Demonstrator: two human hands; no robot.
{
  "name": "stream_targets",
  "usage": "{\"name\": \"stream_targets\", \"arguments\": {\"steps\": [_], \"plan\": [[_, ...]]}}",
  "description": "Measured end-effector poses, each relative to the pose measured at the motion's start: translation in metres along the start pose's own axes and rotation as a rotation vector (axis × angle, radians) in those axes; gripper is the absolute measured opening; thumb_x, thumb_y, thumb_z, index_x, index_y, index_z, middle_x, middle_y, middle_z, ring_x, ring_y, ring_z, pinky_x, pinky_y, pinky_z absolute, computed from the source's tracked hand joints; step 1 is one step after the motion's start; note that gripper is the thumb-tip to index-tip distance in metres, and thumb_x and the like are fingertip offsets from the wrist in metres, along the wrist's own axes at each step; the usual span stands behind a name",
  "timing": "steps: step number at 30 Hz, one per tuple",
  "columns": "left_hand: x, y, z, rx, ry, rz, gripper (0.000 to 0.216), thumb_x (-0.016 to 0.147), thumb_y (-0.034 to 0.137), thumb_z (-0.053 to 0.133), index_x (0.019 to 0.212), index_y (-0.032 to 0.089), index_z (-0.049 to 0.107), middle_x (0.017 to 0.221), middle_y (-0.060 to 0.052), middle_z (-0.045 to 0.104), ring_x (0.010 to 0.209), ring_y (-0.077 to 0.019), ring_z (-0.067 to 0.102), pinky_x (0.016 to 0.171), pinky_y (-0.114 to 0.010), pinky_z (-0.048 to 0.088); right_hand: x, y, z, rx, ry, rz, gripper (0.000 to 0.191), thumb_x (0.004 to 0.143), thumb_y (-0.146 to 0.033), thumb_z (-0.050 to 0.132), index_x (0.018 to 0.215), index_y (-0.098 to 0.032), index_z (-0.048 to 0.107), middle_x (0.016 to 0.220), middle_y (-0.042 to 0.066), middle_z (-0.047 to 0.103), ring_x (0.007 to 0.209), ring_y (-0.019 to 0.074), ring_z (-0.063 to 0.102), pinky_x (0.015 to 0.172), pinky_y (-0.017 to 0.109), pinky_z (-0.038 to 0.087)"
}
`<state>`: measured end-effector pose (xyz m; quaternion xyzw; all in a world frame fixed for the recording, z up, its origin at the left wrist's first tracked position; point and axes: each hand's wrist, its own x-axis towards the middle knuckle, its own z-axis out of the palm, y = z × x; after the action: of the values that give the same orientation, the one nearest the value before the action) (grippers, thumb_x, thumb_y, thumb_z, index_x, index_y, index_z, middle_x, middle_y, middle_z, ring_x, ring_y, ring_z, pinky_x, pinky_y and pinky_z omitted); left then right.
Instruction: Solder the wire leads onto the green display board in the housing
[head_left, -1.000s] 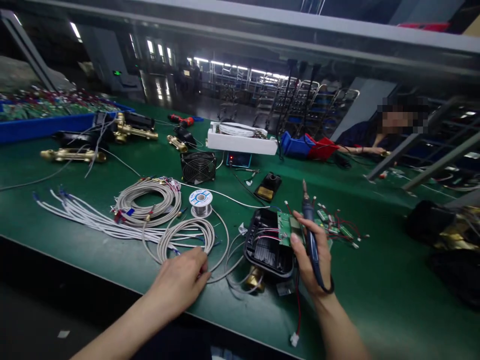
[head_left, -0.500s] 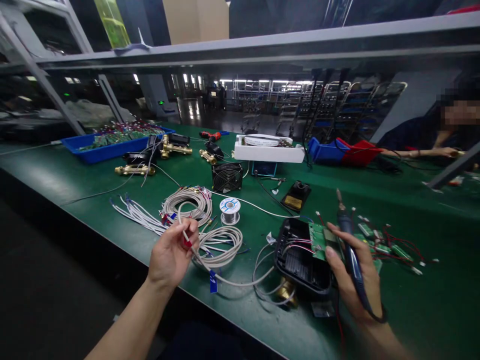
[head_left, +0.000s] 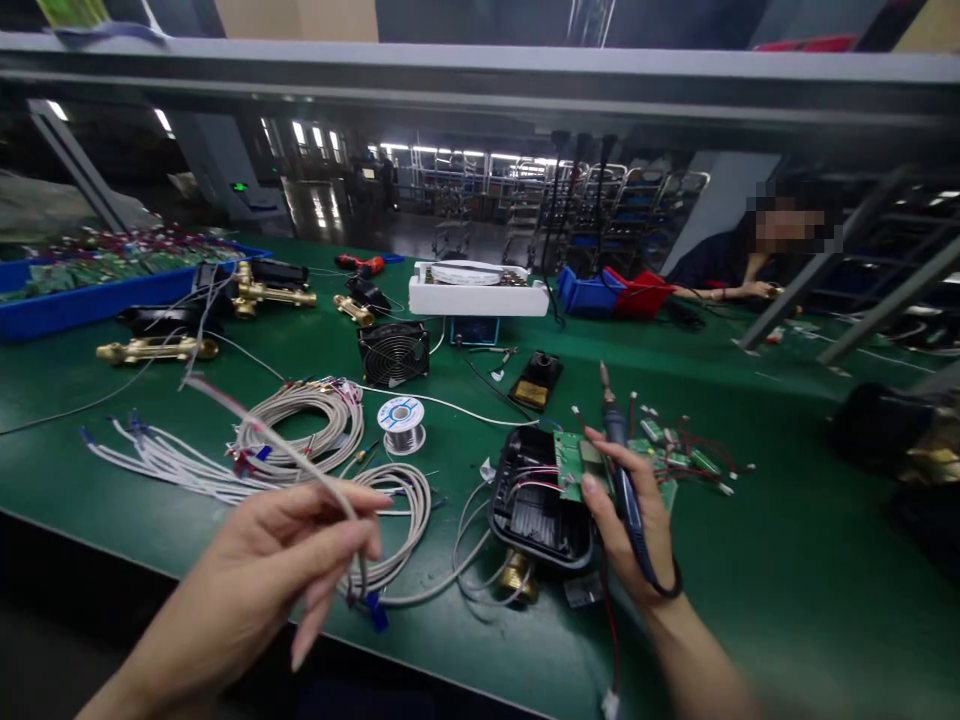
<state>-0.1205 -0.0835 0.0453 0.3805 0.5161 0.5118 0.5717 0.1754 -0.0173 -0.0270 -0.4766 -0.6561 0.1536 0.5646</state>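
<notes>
Green tabletop (head_left: 750, 600) runs under a shelf. Left hand (head_left: 277, 570) pinches a blurred grey cable (head_left: 262, 432); right hand (head_left: 626, 525) grips a soldering iron (head_left: 619, 465), half hiding the circuit board (head_left: 574, 462) beside it.

an electronics assembly workshop: green bench (head_left: 750, 620), soldering iron (head_left: 621, 470), circuit boards (head_left: 577, 462), cable coils (head_left: 300, 420).

blue tray (head_left: 90, 305) cut off, co-worker's face blurred
</notes>
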Motion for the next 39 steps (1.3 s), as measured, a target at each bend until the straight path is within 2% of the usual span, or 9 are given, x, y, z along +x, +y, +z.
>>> {"name": "stream_targets", "arguments": {"steps": [3, 9, 15, 19, 24, 31, 34, 37, 39], "plan": [[0.019, -0.033, 0.032, 0.182, -0.296, -0.169, 0.035, 0.068, 0.039, 0.075, 0.09, 0.013, 0.066, 0.061, 0.0, 0.065, 0.031, -0.0062, 0.046, 0.028, -0.017, 0.044, -0.001, -0.002, -0.001, -0.005, -0.009, 0.009, 0.028, 0.089, -0.031, 0.059, 0.117, -0.028, 0.055, 0.13, 0.008, 0.062, 0.122, 0.0262, 0.059, 0.104, 0.048, 0.044], [0.064, -0.092, 0.076, 0.224, -0.261, -0.113, 0.031, 0.063, 0.042, 0.071, 0.073, 0.016, 0.057, 0.043, 0.01, 0.047, 0.028, -0.0075, 0.041, 0.025, -0.017, 0.037, 0.0, -0.005, -0.003, 0.005, -0.02, 0.023, 0.027, 0.089, -0.028, 0.058, 0.116, -0.026, 0.056, 0.132, 0.01, 0.062, 0.122, 0.0262, 0.059, 0.102, 0.047, 0.046], [0.08, -0.097, 0.086, 0.206, -0.293, -0.105, 0.038, 0.066, 0.05, 0.069, 0.071, 0.014, 0.058, 0.042, 0.008, 0.045, 0.031, -0.009, 0.044, 0.029, -0.017, 0.039, -0.001, -0.004, -0.004, 0.024, -0.037, 0.036, 0.028, 0.09, -0.027, 0.057, 0.117, -0.028, 0.056, 0.133, 0.008, 0.062, 0.125, 0.026, 0.057, 0.107, 0.049, 0.041], [0.073, -0.092, 0.084, 0.175, -0.388, -0.125, 0.043, 0.067, 0.053, 0.068, 0.084, 0.013, 0.061, 0.047, 0.007, 0.048, 0.039, -0.0102, 0.049, 0.04, -0.02, 0.047, -0.002, -0.003, -0.004, 0.025, -0.035, 0.04, 0.028, 0.09, -0.027, 0.058, 0.118, -0.028, 0.056, 0.134, 0.008, 0.061, 0.125, 0.0258, 0.057, 0.109, 0.05, 0.039], [0.057, -0.081, 0.068, 0.238, -0.387, -0.142, 0.058, 0.073, 0.049, 0.067, 0.118, 0.016, 0.049, 0.054, 0.007, 0.056, 0.038, -0.0097, 0.043, 0.036, -0.019, 0.041, -0.001, -0.005, -0.005, 0.024, -0.048, 0.034, 0.028, 0.09, -0.026, 0.057, 0.118, -0.027, 0.056, 0.133, 0.009, 0.06, 0.125, 0.0257, 0.056, 0.107, 0.048, 0.041], [0.049, -0.067, 0.05, 0.339, -0.423, -0.184, 0.043, 0.076, 0.056, 0.061, 0.087, 0.015, 0.058, 0.054, 0.002, 0.058, 0.04, -0.0055, 0.025, 0.04, -0.018, 0.011, -0.001, -0.004, -0.005, -0.004, -0.059, 0.025, 0.029, 0.091, -0.027, 0.056, 0.12, -0.029, 0.053, 0.133, 0.009, 0.06, 0.125, 0.0255, 0.056, 0.107, 0.049, 0.041], [0.042, -0.078, 0.044, 0.424, -0.523, -0.227, 0.052, 0.075, 0.054, 0.059, 0.104, 0.011, 0.062, 0.049, 0.005, 0.051, 0.042, -0.0081, 0.033, 0.044, -0.019, 0.021, -0.001, -0.004, -0.005, -0.005, -0.062, 0.025, 0.028, 0.091, -0.027, 0.056, 0.119, -0.029, 0.053, 0.133, 0.009, 0.059, 0.126, 0.0255, 0.056, 0.106, 0.049, 0.042], [0.032, -0.093, 0.037, 0.533, -0.529, -0.201, 0.076, 0.075, 0.042, 0.057, 0.143, 0.011, 0.041, 0.058, 0.005, 0.052, 0.047, -0.0119, 0.046, 0.05, -0.021, 0.035, -0.001, -0.004, -0.005, -0.011, -0.062, 0.033, 0.028, 0.091, -0.027, 0.056, 0.119, -0.029, 0.053, 0.134, 0.009, 0.06, 0.126, 0.026, 0.056, 0.108, 0.05, 0.04], [0.027, -0.096, 0.033, 0.625, -0.529, -0.16, 0.083, 0.074, 0.034, 0.055, 0.151, 0.016, 0.029, 0.063, 0.004, 0.056, 0.052, -0.0144, 0.052, 0.053, -0.022, 0.041, -0.002, -0.004, -0.005, -0.009, -0.066, 0.046, 0.028, 0.092, -0.028, 0.056, 0.119, -0.03, 0.053, 0.135, 0.008, 0.059, 0.126, 0.0261, 0.056, 0.109, 0.051, 0.039]]}}
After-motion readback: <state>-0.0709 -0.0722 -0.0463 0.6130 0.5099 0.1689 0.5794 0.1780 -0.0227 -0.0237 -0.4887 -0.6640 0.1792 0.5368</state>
